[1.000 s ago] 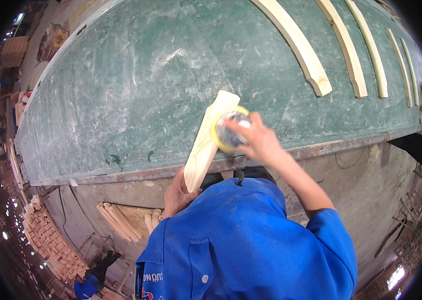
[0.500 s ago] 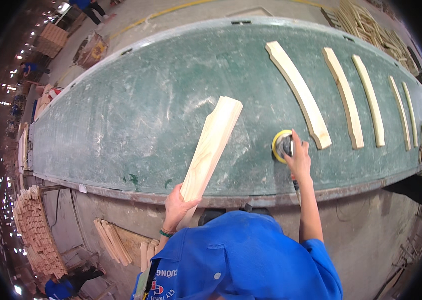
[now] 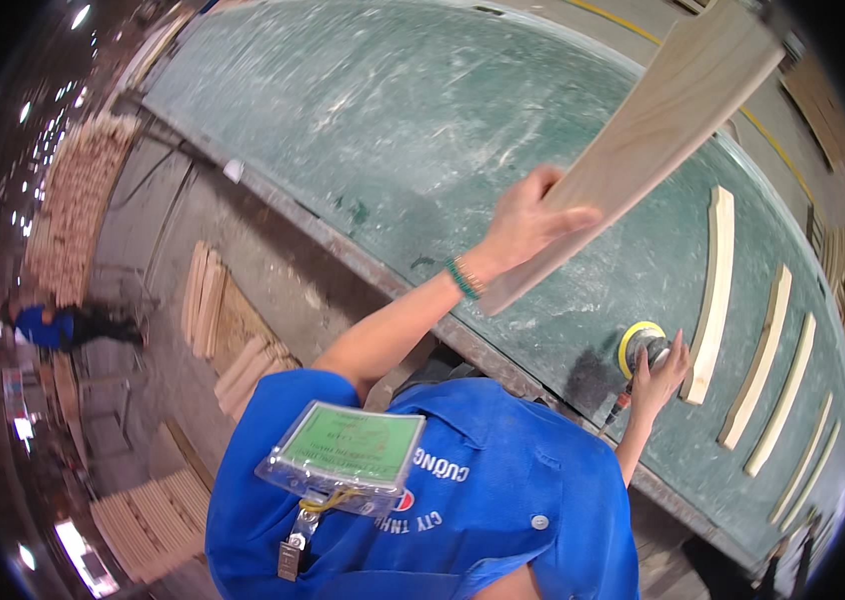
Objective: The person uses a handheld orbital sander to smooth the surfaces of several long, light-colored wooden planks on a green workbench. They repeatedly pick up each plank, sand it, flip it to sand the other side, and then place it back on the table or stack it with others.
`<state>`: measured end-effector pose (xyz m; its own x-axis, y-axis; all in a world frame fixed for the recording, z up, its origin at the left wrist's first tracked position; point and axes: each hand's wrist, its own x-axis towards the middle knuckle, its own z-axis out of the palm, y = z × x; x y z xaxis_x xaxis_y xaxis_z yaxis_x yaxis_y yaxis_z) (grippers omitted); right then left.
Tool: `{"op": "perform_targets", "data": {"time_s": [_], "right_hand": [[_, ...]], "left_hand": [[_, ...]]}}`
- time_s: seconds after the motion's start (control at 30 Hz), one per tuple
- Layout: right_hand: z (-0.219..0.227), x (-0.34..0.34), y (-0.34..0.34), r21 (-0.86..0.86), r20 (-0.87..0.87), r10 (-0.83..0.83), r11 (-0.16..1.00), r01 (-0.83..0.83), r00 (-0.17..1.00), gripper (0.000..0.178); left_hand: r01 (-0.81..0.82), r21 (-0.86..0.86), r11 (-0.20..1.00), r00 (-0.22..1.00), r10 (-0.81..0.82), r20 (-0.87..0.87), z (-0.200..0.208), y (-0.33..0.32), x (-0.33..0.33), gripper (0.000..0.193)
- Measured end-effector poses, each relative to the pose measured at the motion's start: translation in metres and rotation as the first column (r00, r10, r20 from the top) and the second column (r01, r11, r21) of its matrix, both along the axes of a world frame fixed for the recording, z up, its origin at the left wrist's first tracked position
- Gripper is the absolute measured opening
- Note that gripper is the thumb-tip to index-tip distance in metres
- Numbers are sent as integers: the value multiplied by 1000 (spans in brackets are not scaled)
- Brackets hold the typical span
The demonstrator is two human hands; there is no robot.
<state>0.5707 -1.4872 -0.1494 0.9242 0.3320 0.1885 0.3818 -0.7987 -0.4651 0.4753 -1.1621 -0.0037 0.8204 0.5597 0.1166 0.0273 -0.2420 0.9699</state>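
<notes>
My left hand (image 3: 528, 228), with a beaded bracelet at the wrist, is closed around the lower part of a pale wooden board (image 3: 668, 115). The board is tilted, its far end raised above the table and blurred. On the right, my right hand (image 3: 658, 382) is wrapped round a small power sander (image 3: 646, 348) with a yellow-rimmed disc and a cord at its back. The sander is over the green table (image 3: 413, 130), tipped so the disc faces left. Just right of that hand lies a curved wooden slat (image 3: 715, 300).
Several more slats (image 3: 758, 360) lie side by side toward the table's right end. Below the table edge at left stand wood bundles (image 3: 205, 300) and a large stack of pieces (image 3: 78, 210). A person in blue (image 3: 48, 325) is at far left.
The view has turned. My left hand has lifted the board and swung it up and to the right. My right hand still grips the sander.
</notes>
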Motion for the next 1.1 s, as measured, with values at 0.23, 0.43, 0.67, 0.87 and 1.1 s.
{"op": "perform_targets", "data": {"time_s": [0.23,0.43,0.67,0.87,1.1], "right_hand": [[66,-37,59,805,-479,576,590,69,662,104],[81,-28,64,839,-544,564,361,406,621,56],[56,28,-1,869,-490,525,236,435,696,48],[62,31,-7,885,-465,528,243,398,711,53],[78,32,-15,872,-482,453,335,357,750,55]], "left_hand": [[68,-392,918,806,180,563,40,-33,35,53],[-35,-407,913,776,282,564,53,-42,18,47],[254,-408,877,930,-106,352,55,-34,-23,45],[270,-481,834,933,-104,344,42,-50,-28,43],[195,-508,839,958,-52,283,40,-59,-22,45]]}}
